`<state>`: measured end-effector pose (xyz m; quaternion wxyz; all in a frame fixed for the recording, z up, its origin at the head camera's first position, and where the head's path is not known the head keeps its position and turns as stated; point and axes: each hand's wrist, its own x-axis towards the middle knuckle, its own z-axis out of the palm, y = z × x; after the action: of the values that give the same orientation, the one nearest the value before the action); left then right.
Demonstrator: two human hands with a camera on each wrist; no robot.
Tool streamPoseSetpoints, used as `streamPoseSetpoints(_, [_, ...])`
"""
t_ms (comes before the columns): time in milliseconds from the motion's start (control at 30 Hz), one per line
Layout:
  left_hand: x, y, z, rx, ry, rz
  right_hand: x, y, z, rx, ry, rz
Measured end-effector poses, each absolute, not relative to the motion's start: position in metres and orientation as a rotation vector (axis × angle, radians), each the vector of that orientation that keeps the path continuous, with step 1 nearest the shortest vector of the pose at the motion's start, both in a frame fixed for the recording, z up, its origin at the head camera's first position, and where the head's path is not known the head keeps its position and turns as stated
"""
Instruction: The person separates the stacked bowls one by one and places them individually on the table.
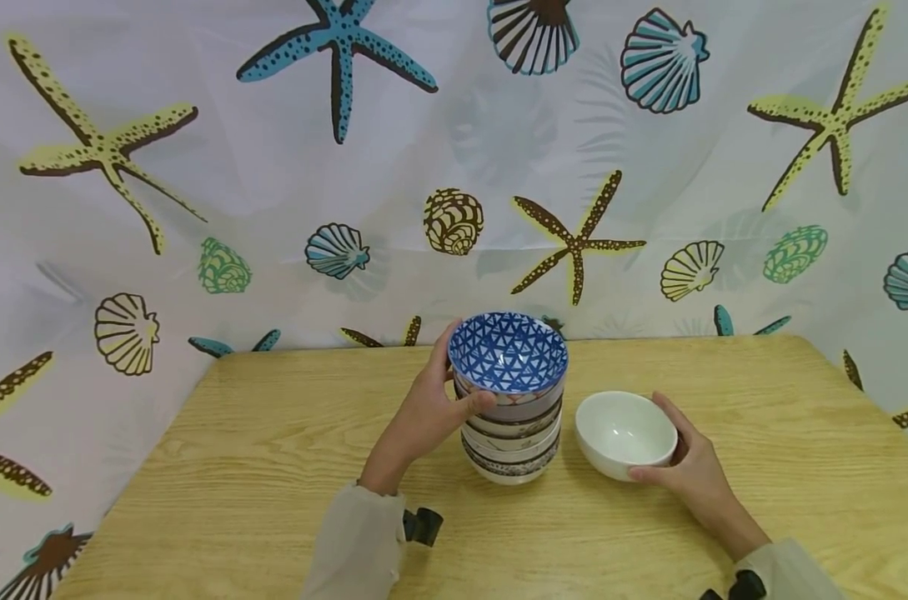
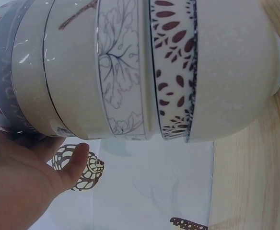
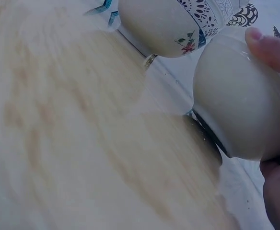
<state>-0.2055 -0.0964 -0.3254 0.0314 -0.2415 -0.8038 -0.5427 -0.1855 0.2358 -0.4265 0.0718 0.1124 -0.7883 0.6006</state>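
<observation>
A stack of several bowls stands in the middle of the table, topped by a bowl with a blue-and-white triangle pattern inside. My left hand grips the stack's upper part from the left, thumb across the front and fingers round the far side. Leaf and berry bands mark the lower bowls in the left wrist view. Just right of the stack, my right hand holds a plain white bowl by its right side. In the right wrist view, the white bowl's foot is close to the tabletop.
The wood-grain table extends to both sides of the bowls. Behind it hangs a pale curtain printed with starfish and shells. A small black device sits at my left wrist.
</observation>
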Motion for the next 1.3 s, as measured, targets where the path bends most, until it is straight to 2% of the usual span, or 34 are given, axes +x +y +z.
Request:
streamPoseSetpoints(467, [-0.205,-0.096,-0.325,-0.759,-2.46,-1.698,-0.186,0.244,-0.428,0.569,-2.39,1.831])
streamPoseSetpoints(1300, [-0.213,-0.1,-0.337,-0.881,-2.485,-1.777,-0.188,0.243,-0.42,0.466,-2.614,1.602])
